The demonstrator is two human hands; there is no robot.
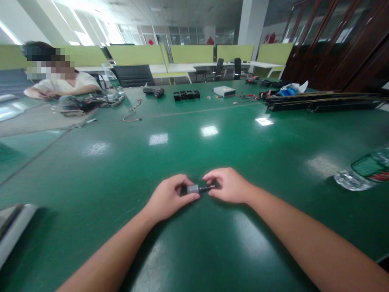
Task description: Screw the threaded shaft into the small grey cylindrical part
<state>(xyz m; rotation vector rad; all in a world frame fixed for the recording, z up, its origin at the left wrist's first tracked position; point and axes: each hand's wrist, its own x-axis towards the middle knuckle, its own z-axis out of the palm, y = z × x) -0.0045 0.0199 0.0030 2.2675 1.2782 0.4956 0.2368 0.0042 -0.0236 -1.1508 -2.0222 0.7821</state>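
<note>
A small grey cylindrical part with a black ridged shaft and a thin tip (pixel 193 189) lies sideways at the middle of the green table (pixel 170 154). My left hand (pixel 168 196) has the thumb and fingers closed about its grey end. Around the thin tip on the other side, my right hand (pixel 229 186) curves with thumb and forefinger apart. A gap shows between those fingertips and the shaft; whether the other right fingers touch the tip is hidden.
A plastic bottle (pixel 361 172) lies at the right. A light-edged flat object (pixel 18 227) is at the left. Far back are a power drill (pixel 154 92), black blocks (pixel 186 95), a white box (pixel 224 91), long black bars (pixel 325 101) and a seated person (pixel 75 83).
</note>
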